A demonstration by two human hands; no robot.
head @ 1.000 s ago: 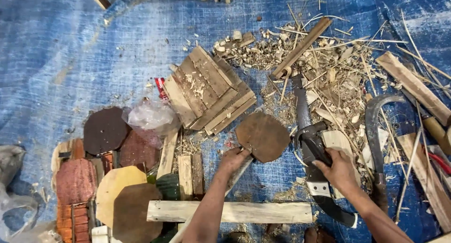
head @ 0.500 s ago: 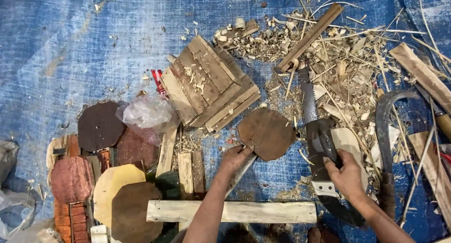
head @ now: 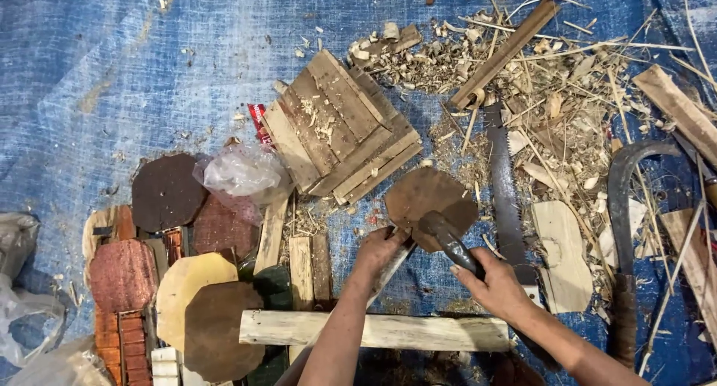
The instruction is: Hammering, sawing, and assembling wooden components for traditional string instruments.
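Since a second ago, right hand (head: pixel 493 285) has left the saw (head: pixel 506 199) and now swings a dark-headed hammer (head: pixel 448 240) over the brown disc (head: pixel 429 195).

Nearest, at 6 o'clock, a pale wooden bar (head: pixel 373 331) lies across the blue tarp (head: pixel 112 72). Just above it, left hand (head: pixel 381 248) pinches the disc's lower edge, its grip narrow on the piece; right hand's grip is closed round the hammer handle. The step looks like shaping or knocking the disc, which rests at centre. Next move likely calls for a steady hold and a short, aimed blow. Farther, at 12 o'clock, lie a slatted wooden panel (head: pixel 340 125) and shavings (head: pixel 553 80).
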